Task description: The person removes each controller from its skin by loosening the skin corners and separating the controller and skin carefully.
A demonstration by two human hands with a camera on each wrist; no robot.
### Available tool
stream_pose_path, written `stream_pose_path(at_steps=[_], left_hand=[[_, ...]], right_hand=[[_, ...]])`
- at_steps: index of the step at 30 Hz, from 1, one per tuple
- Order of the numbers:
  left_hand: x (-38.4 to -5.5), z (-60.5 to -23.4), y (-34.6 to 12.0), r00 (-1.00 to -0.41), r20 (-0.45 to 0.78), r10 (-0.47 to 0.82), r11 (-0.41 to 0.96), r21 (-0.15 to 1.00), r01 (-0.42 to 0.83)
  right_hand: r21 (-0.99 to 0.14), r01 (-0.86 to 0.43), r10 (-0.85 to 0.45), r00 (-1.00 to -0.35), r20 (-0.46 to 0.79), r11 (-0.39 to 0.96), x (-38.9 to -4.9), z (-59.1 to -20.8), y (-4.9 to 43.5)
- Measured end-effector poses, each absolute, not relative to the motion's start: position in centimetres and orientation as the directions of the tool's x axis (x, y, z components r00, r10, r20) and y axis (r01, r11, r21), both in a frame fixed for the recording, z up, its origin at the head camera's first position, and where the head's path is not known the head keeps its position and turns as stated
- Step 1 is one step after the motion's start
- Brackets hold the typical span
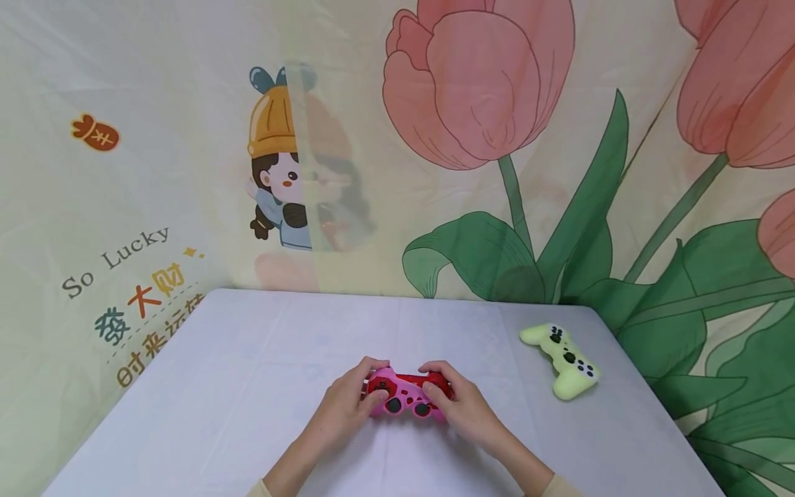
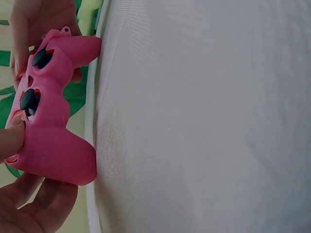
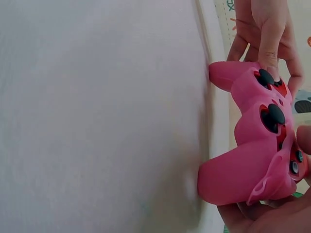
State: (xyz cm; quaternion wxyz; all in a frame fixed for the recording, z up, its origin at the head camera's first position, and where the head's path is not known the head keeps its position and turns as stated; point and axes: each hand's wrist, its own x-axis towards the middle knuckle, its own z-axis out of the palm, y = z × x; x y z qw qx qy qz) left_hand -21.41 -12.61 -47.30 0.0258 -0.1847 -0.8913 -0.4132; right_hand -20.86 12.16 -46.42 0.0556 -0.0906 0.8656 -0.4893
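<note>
Item one: we are seeing a red game controller (image 1: pixel 413 379) with black thumbsticks (image 1: pixel 393 406), sitting inside a pink rubbery sleeve (image 1: pixel 406 395), its right-hand button area showing bare red. We are finding it between the two hands at the near middle of a white cloth-covered table (image 1: pixel 273 373); whether it is touching the surface, we cannot tell. The left hand (image 1: pixel 344 404) is gripping its left end, thumb resting on the face; the right hand (image 1: pixel 470 407) is pinching the right end. Item two: a pale-green controller (image 1: pixel 561 349) is lying well apart to the right. Item three: a cream tulip-printed backdrop (image 1: pixel 211 55) is hanging behind.
</note>
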Motion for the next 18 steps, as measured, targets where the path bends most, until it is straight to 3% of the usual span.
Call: stream_pose_path(at_steps=[18], left_hand=[[-21.2,-46.3,-12.0,-0.906,0.205,0.371,0.573,0.717,0.397]], right_hand=[[-0.855,-0.132,-0.149,-0.987,0.065,0.502,-20.8,-46.1,12.7]])
